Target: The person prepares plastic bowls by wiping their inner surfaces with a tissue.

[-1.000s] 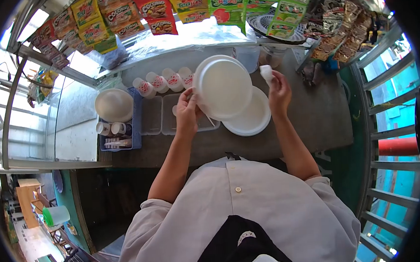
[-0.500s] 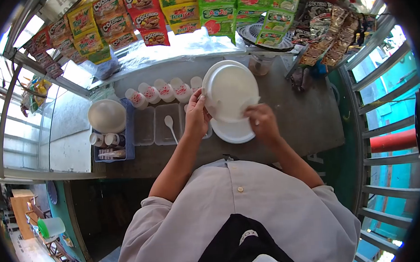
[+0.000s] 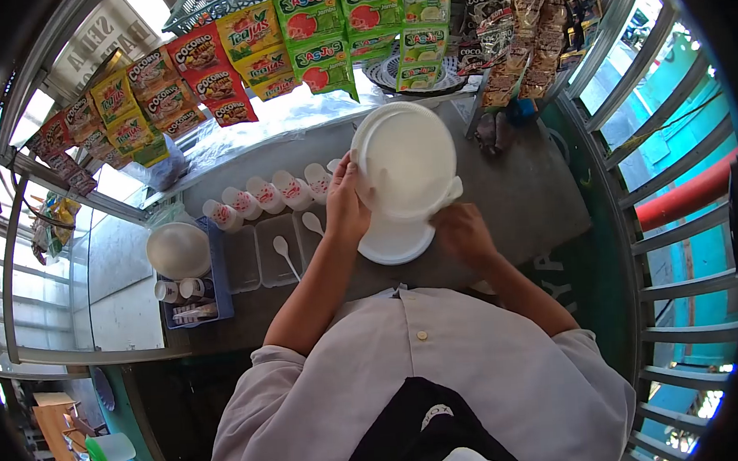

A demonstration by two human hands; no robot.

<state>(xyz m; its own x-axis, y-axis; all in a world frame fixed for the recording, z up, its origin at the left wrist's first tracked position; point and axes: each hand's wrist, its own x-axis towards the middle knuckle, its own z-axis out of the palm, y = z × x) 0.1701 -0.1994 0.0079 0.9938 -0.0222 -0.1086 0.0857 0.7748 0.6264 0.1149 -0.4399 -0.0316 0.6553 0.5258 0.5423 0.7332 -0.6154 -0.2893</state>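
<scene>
The person's grey shirt fills the near part of the view, and both forearms reach forward from it over the grey table [image 3: 542,196]. The right hand [image 3: 463,232] is the nearer of the two. It is clenched, knuckles up, and appears to pinch a white wad [image 3: 454,190] of cloth or paper that pokes up against the lower right rim of the round white foam plate [image 3: 407,157].

That plate is off the table and tilted up, with its hollow face turned toward the person. The left hand [image 3: 347,205] grasps its left rim, fingers spread along the edge. So the plate lies ahead of and above the right hand, up and to the left of its knuckles, and just to the right of the left hand.

Directly under the plate, a stack of white plates [image 3: 393,246] sits on the table between the two wrists. To the left are clear plastic containers [image 3: 258,255] with white spoons. Behind them is a row of small sealed cups [image 3: 267,194]. Farthest off hang strips of coloured drink sachets [image 3: 317,33].
</scene>
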